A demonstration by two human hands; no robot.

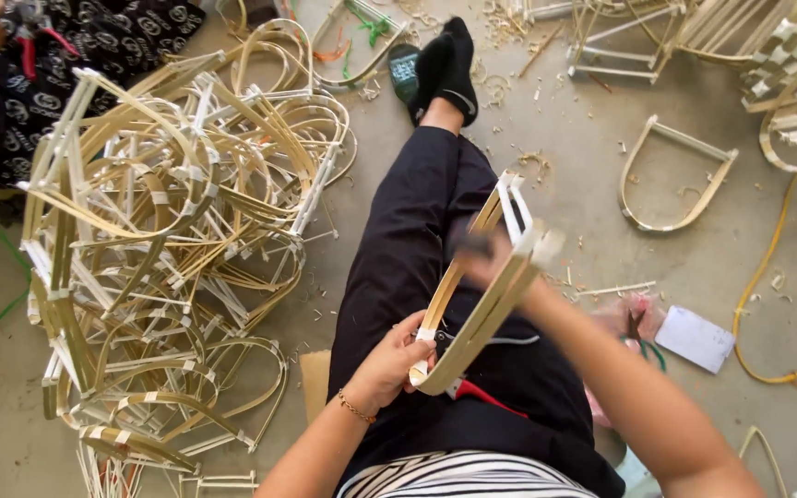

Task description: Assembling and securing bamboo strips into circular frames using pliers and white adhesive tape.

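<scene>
I sit on the floor with one leg stretched out, in black trousers. My left hand [389,361] grips the curved lower end of a U-shaped bent bamboo frame [495,281] held over my lap. My right hand [483,260] is blurred with motion against the middle of the same frame, fingers closed on it or on something small; I cannot tell which. A red-handled tool [483,397] lies on my lap under the frame.
A big tangled pile of similar bamboo frames [168,240] lies on the left. One loose frame [675,175] rests on the floor at right, more stacked at top right. Another person's hand with red pliers [25,32] is top left. A white card [694,337] and yellow cord [767,267] lie at right.
</scene>
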